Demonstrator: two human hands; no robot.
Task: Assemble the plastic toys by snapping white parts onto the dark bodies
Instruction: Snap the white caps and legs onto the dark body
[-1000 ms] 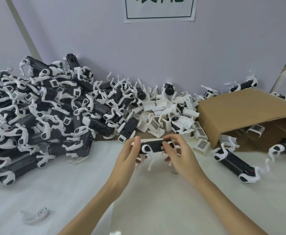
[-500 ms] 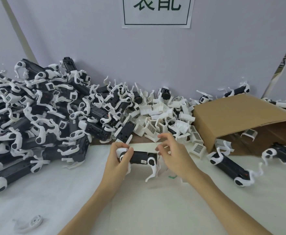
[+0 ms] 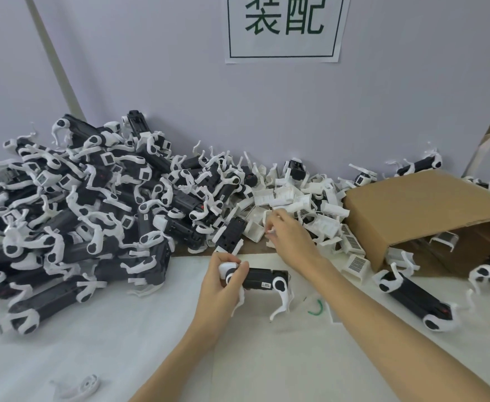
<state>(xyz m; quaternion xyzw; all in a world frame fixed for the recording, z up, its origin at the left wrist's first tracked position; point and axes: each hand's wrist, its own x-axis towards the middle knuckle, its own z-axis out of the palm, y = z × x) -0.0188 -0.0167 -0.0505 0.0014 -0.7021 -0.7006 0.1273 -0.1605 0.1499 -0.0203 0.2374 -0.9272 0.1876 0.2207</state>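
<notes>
My left hand (image 3: 223,285) grips one end of a dark toy body (image 3: 262,279) with white legs, held just above the white table sheet. My right hand (image 3: 288,236) reaches forward into the heap of loose white parts (image 3: 293,198) against the wall, its fingertips curled round a small white part (image 3: 270,231). The right forearm crosses above the toy's right end.
A big pile of assembled dark toys (image 3: 78,216) fills the left. A tipped cardboard box (image 3: 429,213) lies on the right, with two assembled toys (image 3: 417,300) before it. A loose white leg (image 3: 78,387) lies near left. A green wire (image 3: 316,309) sits by the toy.
My right hand has let go of the toy and reached forward into the white parts heap. My left hand keeps hold of the toy, which has moved slightly left and lower.
</notes>
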